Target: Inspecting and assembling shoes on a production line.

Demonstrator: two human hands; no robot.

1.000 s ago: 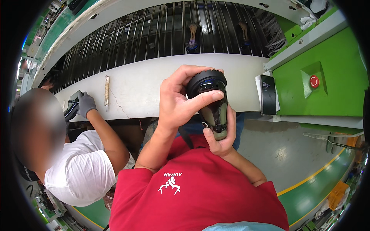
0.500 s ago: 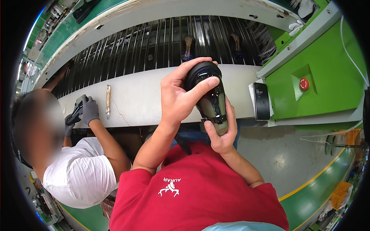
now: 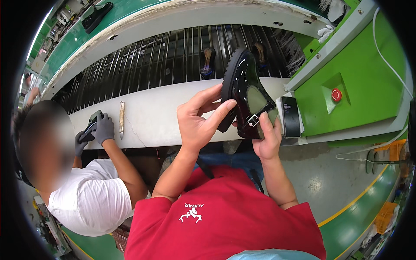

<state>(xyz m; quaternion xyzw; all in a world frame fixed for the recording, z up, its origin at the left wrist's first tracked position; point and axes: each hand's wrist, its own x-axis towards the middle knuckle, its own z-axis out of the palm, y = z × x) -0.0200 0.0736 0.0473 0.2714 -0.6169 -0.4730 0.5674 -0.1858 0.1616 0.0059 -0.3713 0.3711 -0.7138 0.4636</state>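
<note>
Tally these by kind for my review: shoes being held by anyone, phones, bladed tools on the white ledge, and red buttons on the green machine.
Held shoes: 2, the buckled black shoe and the co-worker's shoe
Phone: 1
Bladed tool: 1
Red button: 1
Total: 5

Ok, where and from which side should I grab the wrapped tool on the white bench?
Once a hand leaves the shoe, take the tool by its wrapped part, from above and right. It lies flat, narrow tip toward the near edge of the bench, so the thicker far end seems safer; the co-worker's gloved hand is close on its left.
</note>
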